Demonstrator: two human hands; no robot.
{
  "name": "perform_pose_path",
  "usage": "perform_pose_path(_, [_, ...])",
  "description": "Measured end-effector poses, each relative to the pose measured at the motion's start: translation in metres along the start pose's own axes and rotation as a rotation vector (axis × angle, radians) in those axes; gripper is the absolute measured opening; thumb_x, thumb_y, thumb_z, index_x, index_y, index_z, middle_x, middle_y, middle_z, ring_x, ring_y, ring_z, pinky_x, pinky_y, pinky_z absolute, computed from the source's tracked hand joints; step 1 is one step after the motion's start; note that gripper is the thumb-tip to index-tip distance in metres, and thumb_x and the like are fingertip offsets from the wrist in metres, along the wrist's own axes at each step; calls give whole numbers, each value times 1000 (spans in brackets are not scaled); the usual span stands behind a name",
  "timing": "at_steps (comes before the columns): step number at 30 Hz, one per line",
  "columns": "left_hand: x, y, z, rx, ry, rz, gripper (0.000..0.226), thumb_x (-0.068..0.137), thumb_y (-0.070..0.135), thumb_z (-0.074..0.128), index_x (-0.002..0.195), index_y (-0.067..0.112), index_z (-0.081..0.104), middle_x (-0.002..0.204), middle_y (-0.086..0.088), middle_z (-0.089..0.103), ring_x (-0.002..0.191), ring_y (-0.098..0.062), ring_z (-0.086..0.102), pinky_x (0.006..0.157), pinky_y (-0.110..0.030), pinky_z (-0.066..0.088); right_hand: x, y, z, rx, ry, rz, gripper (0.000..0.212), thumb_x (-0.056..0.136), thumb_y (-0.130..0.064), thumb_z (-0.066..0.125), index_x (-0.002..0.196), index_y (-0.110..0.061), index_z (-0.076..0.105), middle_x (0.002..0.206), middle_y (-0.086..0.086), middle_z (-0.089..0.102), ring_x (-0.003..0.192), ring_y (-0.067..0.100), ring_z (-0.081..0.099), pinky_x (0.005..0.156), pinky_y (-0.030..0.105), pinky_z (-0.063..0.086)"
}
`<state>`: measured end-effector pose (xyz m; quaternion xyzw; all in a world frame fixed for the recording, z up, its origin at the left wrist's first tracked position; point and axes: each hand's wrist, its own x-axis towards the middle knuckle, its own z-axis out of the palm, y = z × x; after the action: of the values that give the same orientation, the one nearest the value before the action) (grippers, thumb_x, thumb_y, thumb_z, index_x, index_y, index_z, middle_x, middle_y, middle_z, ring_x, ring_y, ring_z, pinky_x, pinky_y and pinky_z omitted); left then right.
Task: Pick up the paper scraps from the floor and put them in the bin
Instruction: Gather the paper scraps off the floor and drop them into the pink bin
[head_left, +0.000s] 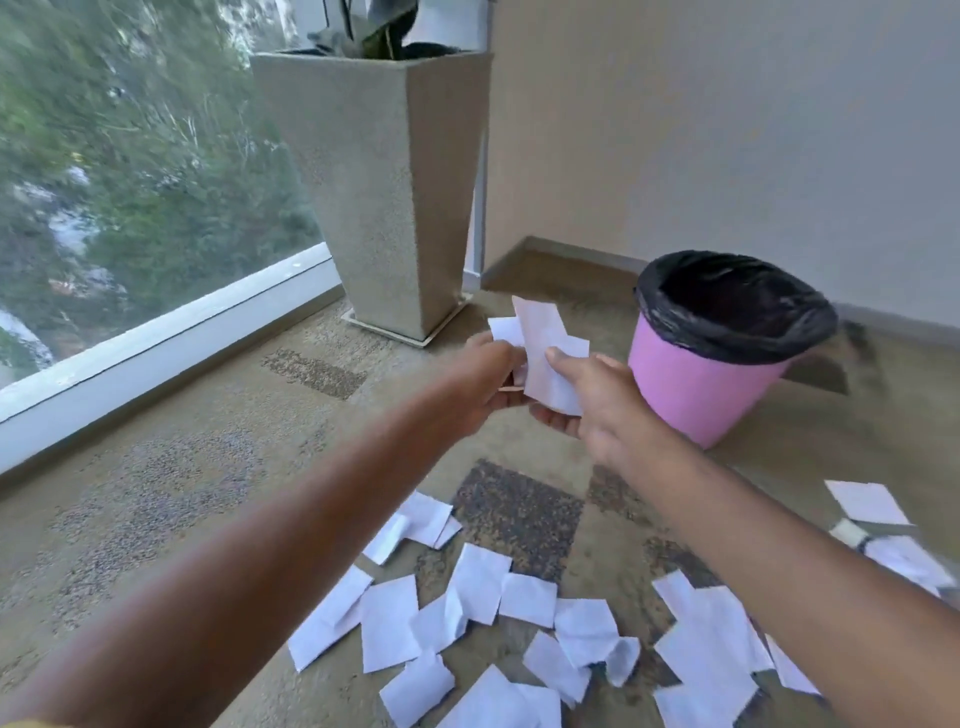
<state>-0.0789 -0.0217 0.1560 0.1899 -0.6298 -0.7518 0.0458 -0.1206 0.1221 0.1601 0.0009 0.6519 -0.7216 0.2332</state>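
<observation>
White paper scraps, a few of them (545, 358), sit bunched between my two hands above the floor (182, 493). My left hand (483, 384) pinches them from the left edge, and my right hand (597, 405) grips them from the right, thumb on top of the sheets and fingers beneath. Just to the right of my hands stands the pink bin (696, 395), upright on the carpet, with a black liner (727, 312) folded over its rim and its mouth open. The held scraps are beside the bin, not over it. Beyond my left hand rises a tall speckled stone planter (384, 197) on a shallow tray, set in the corner between the window (130, 156) and the pale wall (727, 130). Many more loose scraps (483, 623) lie scattered on the floor under and between my forearms, some overlapping, some curled. A few others (867, 501) lie well off to the right, near the frame's edge, beside a small blurred object I cannot make out. My right forearm crosses over part of that scatter and hides some of it.
</observation>
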Motion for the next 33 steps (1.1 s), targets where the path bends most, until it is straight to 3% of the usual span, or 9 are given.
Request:
perform_pose_path(5, [26,53,100,59,-42,-20,32,99,1,51,122,4,72,108,-12,80,90,-24,74,67,-32,62,11,-76,-79,10,0,-26,29,103,-24,66,129,-12,68,108,11,82,99,29,81,72,39,66])
perform_pose_path(9, [47,76,166,106,-63,-23,34,94,-4,53,122,-4,72,114,-22,78,84,-26,75,72,-34,67,30,-113,-133,56,47,-22,25,102,-16,66,125,-7,71,105,13,82,92,30,82,72,41,67])
perform_pose_path(13, [67,84,214,37,-30,-26,35,97,-4,48,128,-9,64,97,-20,70,73,-28,68,50,-29,61,53,-126,-169,245,82,-15,32,103,-13,64,134,-4,64,125,19,75,109,35,76,70,42,66])
perform_pose_path(17, [88,82,240,-59,-85,-126,21,104,8,46,117,-3,59,101,-18,63,91,-33,65,77,-41,59,67,-129,-195,419,89,-6,25,103,-15,66,123,0,64,119,23,73,92,37,79,66,42,66])
perform_pose_path(21, [103,74,239,-149,-121,-150,34,106,25,53,131,2,51,125,-19,56,110,-37,63,86,-46,57,81,-130,-205,472,94,-3,27,102,-17,69,112,5,59,108,31,71,87,48,77,74,51,67])
perform_pose_path(24, [106,64,221,-157,-101,-116,57,107,32,56,154,2,42,147,-22,51,132,-42,58,101,-49,56,87,-129,-207,536,90,18,40,100,-13,71,127,6,50,140,36,51,115,54,67,85,57,64])
perform_pose_path(26, [103,57,201,-152,-78,-87,52,108,34,56,148,1,50,142,-22,58,127,-41,64,105,-50,56,88,-127,-205,524,96,26,68,99,-11,72,153,4,34,156,37,34,126,56,58,99,58,59])
perform_pose_path(28, [97,49,176,-155,-47,-72,38,108,33,57,130,2,61,127,-19,68,119,-40,70,103,-50,59,84,-124,-199,485,78,21,75,99,-10,71,159,3,27,155,35,36,118,52,62,99,54,59])
perform_pose_path(33, [68,25,103,-70,44,-99,24,107,29,58,117,7,63,110,-15,67,100,-33,72,103,-50,59,66,-106,-167,369,-48,55,39,101,-11,67,135,5,54,134,24,56,109,37,70,88,44,65])
